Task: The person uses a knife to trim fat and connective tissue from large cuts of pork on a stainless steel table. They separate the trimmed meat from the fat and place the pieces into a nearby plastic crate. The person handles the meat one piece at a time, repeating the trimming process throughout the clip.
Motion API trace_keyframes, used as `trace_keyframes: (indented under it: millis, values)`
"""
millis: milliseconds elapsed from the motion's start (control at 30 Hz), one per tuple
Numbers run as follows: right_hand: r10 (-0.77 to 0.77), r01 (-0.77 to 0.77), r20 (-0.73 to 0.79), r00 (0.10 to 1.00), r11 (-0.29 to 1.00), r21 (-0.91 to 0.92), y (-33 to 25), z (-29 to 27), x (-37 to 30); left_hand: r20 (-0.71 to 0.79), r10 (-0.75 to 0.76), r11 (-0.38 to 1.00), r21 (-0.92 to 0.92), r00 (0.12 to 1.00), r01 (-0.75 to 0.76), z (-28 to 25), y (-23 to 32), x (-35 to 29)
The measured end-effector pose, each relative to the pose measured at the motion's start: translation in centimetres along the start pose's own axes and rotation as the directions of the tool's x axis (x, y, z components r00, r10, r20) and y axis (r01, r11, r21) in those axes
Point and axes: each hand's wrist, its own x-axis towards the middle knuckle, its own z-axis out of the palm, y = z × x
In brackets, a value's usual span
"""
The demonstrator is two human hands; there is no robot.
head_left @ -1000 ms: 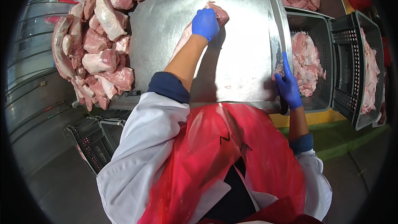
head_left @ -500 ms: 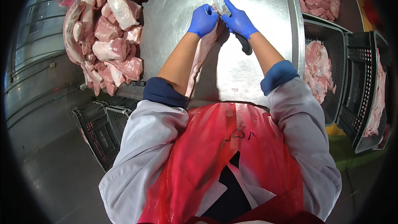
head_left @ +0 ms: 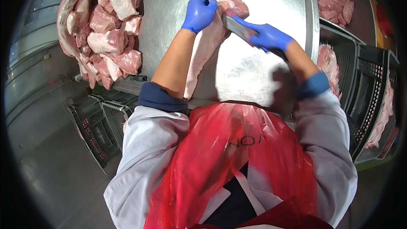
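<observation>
A long pale strip of fat lies on the steel table, running from my left hand toward my apron. At its far end a pink piece of meat shows; whether the two are still joined I cannot make out. My left hand, in a blue glove, is closed on the strip's upper edge beside the meat. My right hand, gloved in blue too, is wrapped round the handle of a knife. The blade points up and left, its tip against the strip just below the meat.
A heap of meat pieces covers the table's left side. Past the raised right rim sit a tray of meat and black crates with pale trimmings. More black crates stand low at the left.
My right hand has moved right and nearer with the knife, whose blade now points up-left. My left hand has shifted slightly left and away. The pink meat beyond the strip has come into view.
</observation>
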Motion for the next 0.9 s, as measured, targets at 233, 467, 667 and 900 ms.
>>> trace_keyframes:
  millis: [233, 467, 667, 900]
  values:
    - [-0.071, 0.07, -0.038, 0.997, 0.997, -0.013, 0.4, 1.7, 6.5, 0.063, 0.001, 0.897, -0.441, 0.998, 0.027, -0.4, 1.8, -1.3]
    - [0.087, -0.054, 0.213, 0.973, 0.986, -0.158, -1.9, 0.1, 0.1, -0.012, -0.048, 0.751, -0.659, 0.999, 0.028, -3.1, 0.6, -3.2]
    - [0.136, -0.056, 0.216, 0.967, 0.939, -0.34, -4.2, 1.3, 1.7, -0.079, -0.047, 0.613, -0.79, 0.996, -0.034, -5.0, 1.9, -3.9]
    - [-0.195, 0.233, 0.134, 0.972, 0.887, -0.399, -1.3, 5.8, 7.4, -0.007, -0.068, 0.559, -0.829, 0.998, 0.033, -6.6, 2.8, -5.2]
